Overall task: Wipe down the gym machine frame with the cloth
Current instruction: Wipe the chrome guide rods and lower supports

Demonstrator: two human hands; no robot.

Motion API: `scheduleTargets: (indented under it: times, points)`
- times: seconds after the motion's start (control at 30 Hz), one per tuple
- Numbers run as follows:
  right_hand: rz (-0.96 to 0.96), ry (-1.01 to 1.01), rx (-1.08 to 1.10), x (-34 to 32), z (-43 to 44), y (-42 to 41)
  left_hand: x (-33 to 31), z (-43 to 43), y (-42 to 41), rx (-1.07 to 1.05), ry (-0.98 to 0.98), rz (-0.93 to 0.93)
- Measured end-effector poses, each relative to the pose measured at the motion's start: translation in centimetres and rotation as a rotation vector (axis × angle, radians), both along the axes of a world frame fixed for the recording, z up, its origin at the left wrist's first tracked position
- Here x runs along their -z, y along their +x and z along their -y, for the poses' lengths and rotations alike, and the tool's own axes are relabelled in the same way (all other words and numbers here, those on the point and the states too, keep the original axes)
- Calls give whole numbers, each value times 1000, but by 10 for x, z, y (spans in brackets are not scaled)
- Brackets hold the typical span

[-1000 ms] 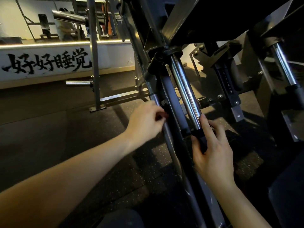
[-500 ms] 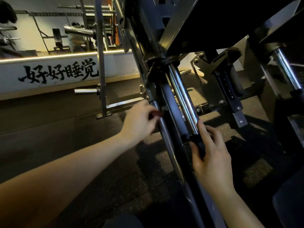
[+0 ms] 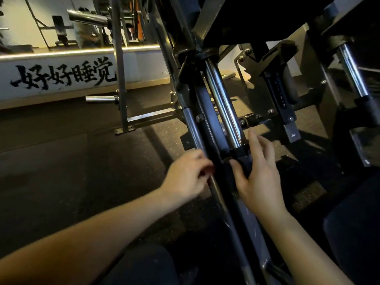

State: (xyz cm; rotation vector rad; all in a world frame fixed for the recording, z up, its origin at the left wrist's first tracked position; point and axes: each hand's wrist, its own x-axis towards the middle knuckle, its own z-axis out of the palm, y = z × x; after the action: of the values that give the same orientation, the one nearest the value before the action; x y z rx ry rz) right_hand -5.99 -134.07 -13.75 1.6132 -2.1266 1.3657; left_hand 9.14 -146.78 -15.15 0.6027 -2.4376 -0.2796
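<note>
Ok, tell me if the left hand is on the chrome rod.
No, the left hand is against the grey frame bar, left of the chrome rod.

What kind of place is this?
Most likely a gym. A weight machine with chrome guide rods and a numbered adjustment post fills the view, a barbell sleeve sticks out at upper left, and the floor is speckled rubber.

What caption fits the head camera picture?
Left hand holds cloth on machine frame; right hand touches collar below chrome rod.
</note>
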Motion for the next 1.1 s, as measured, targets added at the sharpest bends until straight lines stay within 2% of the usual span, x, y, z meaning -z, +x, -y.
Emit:
scheduleTargets:
  times: [0.1,0.17,0.23,0.3,0.4,0.47,0.6,0.67,0.77,0.87,0.93,1.03,1.1]
  points:
    - [91,40,-4,7,-22,-1,-36,41,1,-240,96,-257]
    - [138,54,2,20,-36,-2,-47,60,-1,-348,165,-339]
    - [170,50,-4,32,-46,-2,-38,51,-2,-348,222,-348]
    - [184,35,-11,38,-49,-1,-13,20,-2,-242,260,-326]
    - [164,13,-15,41,-50,-5,25,-36,-6,-62,246,-97]
    - [161,10,-31,40,-50,-10,28,-43,-13,-96,236,-38]
    - [213,20,-44,40,-52,-11,-4,-11,-23,-326,256,-284]
    - [238,5,-22,38,-50,-9,-5,-4,-25,-368,241,-378]
    - [264,5,-15,35,-48,-7,29,-37,-26,-285,211,-401]
    - [269,7,-6,34,-47,-7,70,-79,-17,-113,216,-229]
    - [266,1,-8,35,-47,-5,75,-82,-14,-93,223,-186]
    - [260,-9,-9,37,-47,-5,51,-48,-17,-265,253,-408]
    - [267,-9,-10,37,-48,-5,39,-29,-16,-338,254,-481]
